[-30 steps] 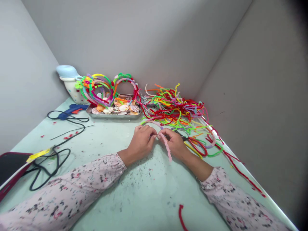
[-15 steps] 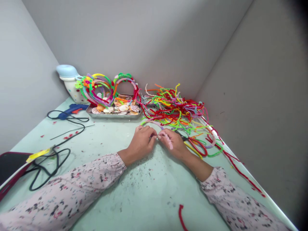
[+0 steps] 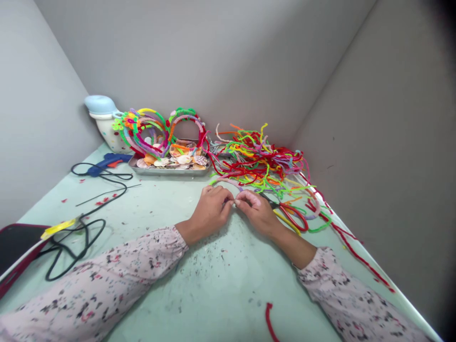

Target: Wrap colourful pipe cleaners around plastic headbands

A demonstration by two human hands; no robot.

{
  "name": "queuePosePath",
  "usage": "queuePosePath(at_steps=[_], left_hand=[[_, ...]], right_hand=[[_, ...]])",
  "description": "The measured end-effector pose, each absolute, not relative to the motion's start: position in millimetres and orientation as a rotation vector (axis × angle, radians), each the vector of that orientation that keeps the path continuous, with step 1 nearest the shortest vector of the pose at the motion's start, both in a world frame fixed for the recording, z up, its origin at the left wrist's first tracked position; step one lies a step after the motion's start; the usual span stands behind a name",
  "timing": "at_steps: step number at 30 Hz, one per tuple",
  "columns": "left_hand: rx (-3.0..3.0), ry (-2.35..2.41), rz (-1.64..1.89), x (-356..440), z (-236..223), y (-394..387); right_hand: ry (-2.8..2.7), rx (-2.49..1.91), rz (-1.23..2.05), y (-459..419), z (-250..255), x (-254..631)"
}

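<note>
My left hand (image 3: 211,210) is closed over part of a headband wrapped in green, pink and purple fuzzy pipe cleaner (image 3: 228,181). The headband's curved part shows just beyond the fingers; the rest is hidden. My right hand (image 3: 259,214) pinches at the same spot, its fingertips touching those of the left. A light pink pipe cleaner (image 3: 254,199) lies in the right hand, mostly hidden by the fingers. Right beside that hand are scissors with red handles (image 3: 292,217).
Behind stand a metal tray (image 3: 171,172) of seashells, several colourful headbands (image 3: 149,135) and a white cup with blue lid (image 3: 103,114). A tangled pipe-cleaner heap (image 3: 260,156) lies right. A blue glue gun (image 3: 107,161) and black cord (image 3: 101,228) lie left; a red piece (image 3: 270,323) is in front.
The pink pipe cleaner's loose end, which hung down over my right hand, has swung up and is now mostly out of sight behind the fingers. My left hand has stayed in place.
</note>
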State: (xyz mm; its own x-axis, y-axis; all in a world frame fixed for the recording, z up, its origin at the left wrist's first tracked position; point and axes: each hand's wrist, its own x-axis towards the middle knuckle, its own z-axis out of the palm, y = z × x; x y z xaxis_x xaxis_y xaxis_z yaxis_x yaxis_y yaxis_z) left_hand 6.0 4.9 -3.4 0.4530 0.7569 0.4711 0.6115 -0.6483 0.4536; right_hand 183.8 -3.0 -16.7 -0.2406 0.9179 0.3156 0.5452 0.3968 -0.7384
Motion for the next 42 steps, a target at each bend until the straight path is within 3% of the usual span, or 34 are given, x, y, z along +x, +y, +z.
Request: queuePosePath(at_steps=[42], left_hand=[[2.517,1.156,0.987,6.1,-3.2,3.4]], right_hand=[[-1.931,-1.273,0.594,-3.8,-12.5,182.1]])
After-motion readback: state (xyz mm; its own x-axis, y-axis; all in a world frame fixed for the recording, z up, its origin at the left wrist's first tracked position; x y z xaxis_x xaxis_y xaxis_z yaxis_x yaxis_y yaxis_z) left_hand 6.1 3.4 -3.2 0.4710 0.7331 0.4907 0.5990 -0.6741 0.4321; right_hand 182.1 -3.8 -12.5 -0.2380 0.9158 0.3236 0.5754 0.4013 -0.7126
